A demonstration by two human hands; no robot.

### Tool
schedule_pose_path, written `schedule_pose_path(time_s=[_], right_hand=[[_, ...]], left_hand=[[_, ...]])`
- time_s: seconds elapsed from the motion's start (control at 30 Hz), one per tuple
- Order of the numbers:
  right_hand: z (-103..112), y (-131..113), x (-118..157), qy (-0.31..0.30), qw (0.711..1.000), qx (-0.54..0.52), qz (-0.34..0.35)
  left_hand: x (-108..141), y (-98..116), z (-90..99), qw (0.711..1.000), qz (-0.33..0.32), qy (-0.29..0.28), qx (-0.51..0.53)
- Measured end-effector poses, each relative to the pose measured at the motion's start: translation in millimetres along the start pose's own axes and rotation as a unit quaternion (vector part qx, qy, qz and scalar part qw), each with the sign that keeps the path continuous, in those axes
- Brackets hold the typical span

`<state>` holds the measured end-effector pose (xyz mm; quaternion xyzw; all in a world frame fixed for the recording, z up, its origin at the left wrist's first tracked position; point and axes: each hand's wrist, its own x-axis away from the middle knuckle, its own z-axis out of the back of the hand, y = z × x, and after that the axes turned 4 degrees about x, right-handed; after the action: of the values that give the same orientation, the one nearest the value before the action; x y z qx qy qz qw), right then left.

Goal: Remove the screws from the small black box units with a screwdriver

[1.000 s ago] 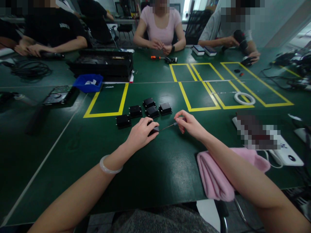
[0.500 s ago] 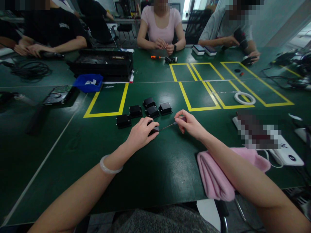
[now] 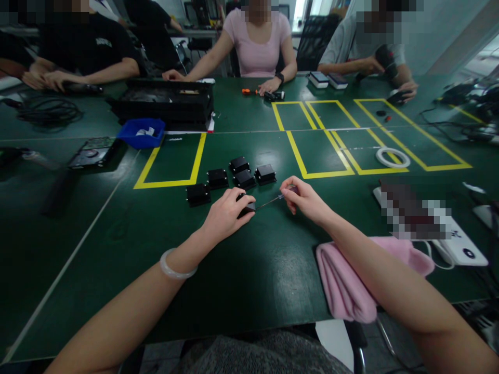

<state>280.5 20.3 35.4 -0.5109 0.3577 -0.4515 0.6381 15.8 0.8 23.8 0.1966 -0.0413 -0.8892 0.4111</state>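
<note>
Only the person opposite moved, arms now spread; my left hand point(image 3: 228, 213) stays clamped on the small black module point(image 3: 246, 208), right hand point(image 3: 306, 200) still pinching the thin screwdriver point(image 3: 273, 200) at it, so work continues.

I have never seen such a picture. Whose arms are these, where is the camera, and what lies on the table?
The camera sits on a person's head and looks down at that person's own two bare arms. The left hand presses a small black box onto the green table. The right hand pinches a thin screwdriver whose tip meets that box. Five more black boxes lie just beyond. A pink cloth lies under the right forearm, and a white tape ring sits among yellow outlines. Other people sit at the far side.
</note>
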Motion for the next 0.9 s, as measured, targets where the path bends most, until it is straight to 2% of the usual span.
schedule_pose_path(time_s=[0.57, 0.9], right_hand=[[2.0, -4.1, 1.2, -0.02, 0.998, 0.055, -0.011], [1.7, -2.8, 2.1, -0.026, 0.999, 0.019, 0.001]], left_hand=[[0.4, -1.0, -1.8, 1.0, -0.003, 0.009, -0.004], [0.2, -0.7, -0.8, 1.0, 0.004, 0.002, 0.002]])
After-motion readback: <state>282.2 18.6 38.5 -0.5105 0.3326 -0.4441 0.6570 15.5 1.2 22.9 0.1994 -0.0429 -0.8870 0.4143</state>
